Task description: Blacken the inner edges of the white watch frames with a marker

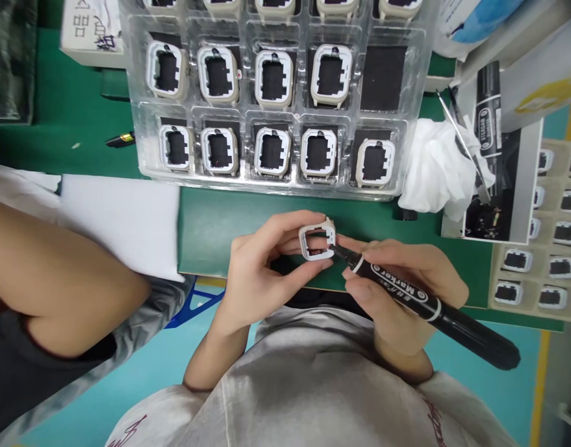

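Note:
My left hand [261,273] is closed, pinching a white, rounded-square watch case frame [305,248] between thumb and fingers. A thick black marker pen [406,288] lies in my right hand [397,279], its uncapped tip at the right side of the frame. Whether the tip touches the frame I cannot tell. Beyond my hands sits a clear plastic tray [266,184] with rows of similar white frames in its compartments. One compartment [383,77] at the right of the second row shows only a black pad.
A crumpled white cloth [432,164], tweezers [462,139] and another black marker [489,118] are by an open white box [522,186] on the right. A beige tray [497,279] of frames stands farther right. On the left are a white pad [122,217] and another person's arm [66,279].

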A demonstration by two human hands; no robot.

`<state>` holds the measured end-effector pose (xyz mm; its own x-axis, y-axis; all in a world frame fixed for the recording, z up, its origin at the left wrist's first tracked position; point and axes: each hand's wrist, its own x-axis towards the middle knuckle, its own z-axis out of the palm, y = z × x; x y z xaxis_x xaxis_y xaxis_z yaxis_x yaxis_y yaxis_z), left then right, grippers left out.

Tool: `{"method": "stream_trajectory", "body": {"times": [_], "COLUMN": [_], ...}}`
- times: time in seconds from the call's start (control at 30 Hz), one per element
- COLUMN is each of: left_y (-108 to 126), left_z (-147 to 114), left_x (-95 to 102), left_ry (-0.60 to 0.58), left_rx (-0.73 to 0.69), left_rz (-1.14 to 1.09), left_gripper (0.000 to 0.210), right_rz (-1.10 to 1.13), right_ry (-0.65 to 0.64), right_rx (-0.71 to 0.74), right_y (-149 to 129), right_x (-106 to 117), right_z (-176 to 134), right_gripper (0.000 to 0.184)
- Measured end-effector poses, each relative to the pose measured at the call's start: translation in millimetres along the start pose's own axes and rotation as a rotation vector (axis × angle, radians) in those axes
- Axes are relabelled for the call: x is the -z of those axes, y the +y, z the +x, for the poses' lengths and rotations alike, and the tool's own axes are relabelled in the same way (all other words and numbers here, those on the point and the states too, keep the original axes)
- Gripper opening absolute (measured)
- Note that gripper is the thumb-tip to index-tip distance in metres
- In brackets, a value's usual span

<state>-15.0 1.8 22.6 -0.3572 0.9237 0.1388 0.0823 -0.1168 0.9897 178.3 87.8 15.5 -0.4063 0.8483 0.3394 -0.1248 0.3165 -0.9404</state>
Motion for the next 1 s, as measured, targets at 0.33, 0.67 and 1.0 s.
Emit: {"method": "stream_trajectory", "body": {"times": [0.33, 0.67, 1.0], "left_y": [-1.6, 0.4, -2.0], "left_z": [-0.3, 1.3, 1.8], "left_x": [-1.8, 1.4, 4.6], "left_ry": [0.021, -0.007, -0.044], "left_rx": [-0.020, -0.004, 0.000], "left_rz": [-0.029, -0.100, -0.072], "left_gripper": [0.056, 0.060, 0.054], "right_rz": [0.095, 0.048, -0.001], "right_ry": [0.098, 0.130, 0.088], "right_rx": [0.106, 0.078, 0.122], "right_y": [-8.4, -10.1, -2.9], "right_x": [-15.3, -17.6, -12.2], "right_z": [14.3, 9.3, 6.6], "right_gripper": [0.026, 0.024, 0.035]}}
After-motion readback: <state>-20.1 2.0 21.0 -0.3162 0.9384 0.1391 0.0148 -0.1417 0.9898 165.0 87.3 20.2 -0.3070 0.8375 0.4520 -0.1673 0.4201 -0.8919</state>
